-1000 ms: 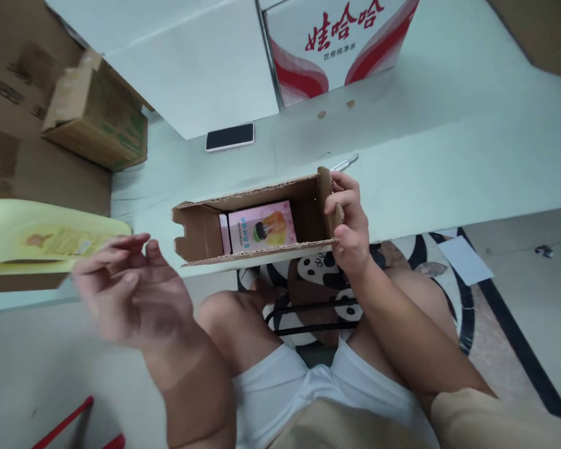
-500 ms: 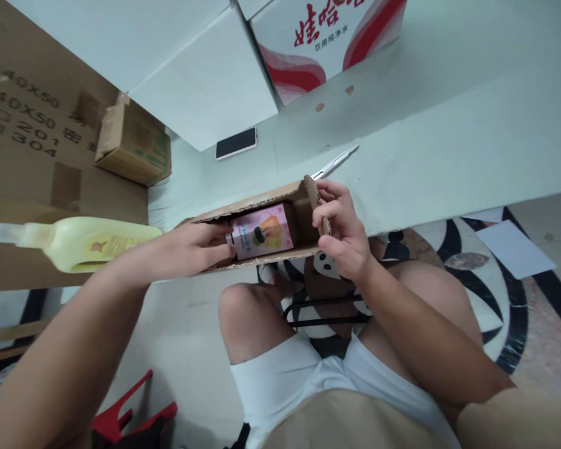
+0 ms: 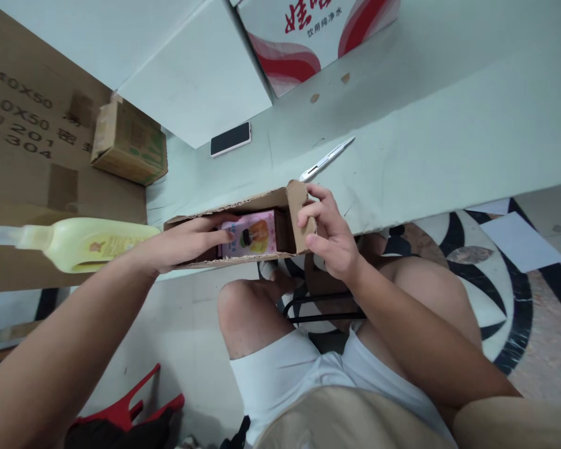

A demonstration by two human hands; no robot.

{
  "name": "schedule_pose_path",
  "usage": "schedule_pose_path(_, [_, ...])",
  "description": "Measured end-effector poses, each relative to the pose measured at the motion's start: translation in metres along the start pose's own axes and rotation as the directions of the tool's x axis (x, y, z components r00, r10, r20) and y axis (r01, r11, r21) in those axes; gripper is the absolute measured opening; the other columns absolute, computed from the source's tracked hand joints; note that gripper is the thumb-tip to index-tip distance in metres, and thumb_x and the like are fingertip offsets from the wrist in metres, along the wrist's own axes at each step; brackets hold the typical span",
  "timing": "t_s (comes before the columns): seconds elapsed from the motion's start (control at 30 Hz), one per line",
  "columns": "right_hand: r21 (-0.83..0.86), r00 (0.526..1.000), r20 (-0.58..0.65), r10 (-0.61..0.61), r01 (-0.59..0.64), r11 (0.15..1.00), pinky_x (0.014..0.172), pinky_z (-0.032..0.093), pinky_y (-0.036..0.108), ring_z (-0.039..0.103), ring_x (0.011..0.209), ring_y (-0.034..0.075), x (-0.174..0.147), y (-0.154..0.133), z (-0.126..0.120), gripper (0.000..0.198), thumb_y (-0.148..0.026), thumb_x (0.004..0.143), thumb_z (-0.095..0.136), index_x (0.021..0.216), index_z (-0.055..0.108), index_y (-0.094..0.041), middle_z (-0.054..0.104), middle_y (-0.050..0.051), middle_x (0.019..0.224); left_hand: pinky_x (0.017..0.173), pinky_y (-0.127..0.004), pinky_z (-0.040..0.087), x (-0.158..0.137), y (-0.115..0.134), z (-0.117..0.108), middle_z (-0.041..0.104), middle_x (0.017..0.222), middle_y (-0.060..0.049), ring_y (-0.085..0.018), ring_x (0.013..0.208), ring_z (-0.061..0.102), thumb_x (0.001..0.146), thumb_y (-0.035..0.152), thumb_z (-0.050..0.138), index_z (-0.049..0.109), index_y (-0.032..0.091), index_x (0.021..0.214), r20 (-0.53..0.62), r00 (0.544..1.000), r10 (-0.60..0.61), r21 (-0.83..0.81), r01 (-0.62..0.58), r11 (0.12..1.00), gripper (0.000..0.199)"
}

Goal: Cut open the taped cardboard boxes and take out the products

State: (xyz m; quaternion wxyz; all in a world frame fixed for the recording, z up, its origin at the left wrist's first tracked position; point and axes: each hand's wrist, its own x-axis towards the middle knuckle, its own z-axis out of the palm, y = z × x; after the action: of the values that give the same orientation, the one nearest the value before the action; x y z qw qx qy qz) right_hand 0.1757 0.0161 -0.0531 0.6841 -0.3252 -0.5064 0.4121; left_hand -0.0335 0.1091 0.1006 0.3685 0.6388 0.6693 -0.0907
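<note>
A narrow open cardboard box point(image 3: 243, 205) lies at the table's near edge. Inside it sits a small pink printed box point(image 3: 264, 234). My left hand point(image 3: 189, 242) reaches into the left end, its fingers closed about the pink box's left end; some fingertips are hidden. At the right end, my right hand point(image 3: 333, 234) pinches the upright cardboard flap point(image 3: 297, 209) between thumb and fingers. Just beyond that flap rests a white utility knife point(image 3: 327, 159). Left of my left hand is a pale yellow pump bottle point(image 3: 98, 243).
A phone point(image 3: 230, 139) lies on the pale green table point(image 3: 430, 143). Behind it stand a white carton point(image 3: 201, 81) and a red-and-white water carton point(image 3: 318, 50). At left are a small brown box point(image 3: 131, 143) and a large brown carton point(image 3: 23, 181). A red stool point(image 3: 126, 405) stands below.
The cardboard box and my right hand have shifted left. My left hand has slid further over the pink box's end. More of the right flap's inner face shows, and the whole knife is visible.
</note>
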Motion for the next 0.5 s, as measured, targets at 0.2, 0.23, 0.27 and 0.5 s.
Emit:
schedule_pose_path(0.2, [-0.005, 1.0, -0.002, -0.003, 0.003, 1.0, 0.117, 0.042, 0.054, 0.052, 0.134, 0.03, 0.001, 0.004, 0.003, 0.036, -0.06, 0.093, 0.056, 0.097, 0.061, -0.025, 0.046, 0.011, 0.141, 0.068, -0.026, 0.061, -0.001, 0.004, 0.0, 0.077, 0.107, -0.006, -0.019, 0.092, 0.071, 0.073, 0.034, 0.079, 0.073, 0.022, 0.109, -0.024, 0.958, -0.286, -0.394, 0.254, 0.883, 0.038])
schedule_pose_path(0.23, [-0.001, 1.0, 0.002, -0.011, 0.011, 1.0, 0.118, 0.042, 0.053, 0.052, 0.135, 0.029, 0.002, 0.005, 0.004, 0.035, -0.06, 0.093, 0.055, 0.098, 0.06, -0.025, 0.046, 0.011, 0.142, 0.066, -0.023, 0.06, -0.001, 0.004, -0.002, 0.076, 0.105, -0.006, -0.017, 0.088, 0.07, 0.072, 0.032, 0.079, 0.074, 0.02, 0.104, -0.063, 0.957, -0.283, -0.421, 0.232, 0.877, 0.034])
schedule_pose_path(0.27, [-0.004, 1.0, 0.012, -0.013, 0.013, 1.0, 0.118, 0.042, 0.053, 0.052, 0.135, 0.029, 0.002, 0.006, 0.004, 0.035, -0.059, 0.094, 0.055, 0.099, 0.06, -0.026, 0.045, 0.01, 0.143, 0.065, -0.022, 0.059, -0.002, 0.005, -0.004, 0.076, 0.102, -0.007, -0.016, 0.085, 0.069, 0.072, 0.03, 0.079, 0.075, 0.019, 0.1, -0.094, 0.963, -0.252, -0.442, 0.186, 0.877, 0.03])
schedule_pose_path(0.5, [-0.095, 1.0, 0.028, 0.008, -0.005, 0.995, 0.119, 0.04, 0.055, 0.04, 0.149, 0.031, 0.006, 0.009, 0.007, 0.04, -0.066, 0.093, 0.05, 0.103, 0.058, -0.028, 0.05, 0.011, 0.138, 0.054, -0.027, 0.05, -0.012, 0.021, -0.004, 0.074, 0.088, -0.006, -0.018, 0.069, 0.067, 0.075, 0.036, 0.076, 0.072, 0.02, 0.106, -0.03, 0.997, -0.076, -0.315, 0.063, 0.947, 0.035])
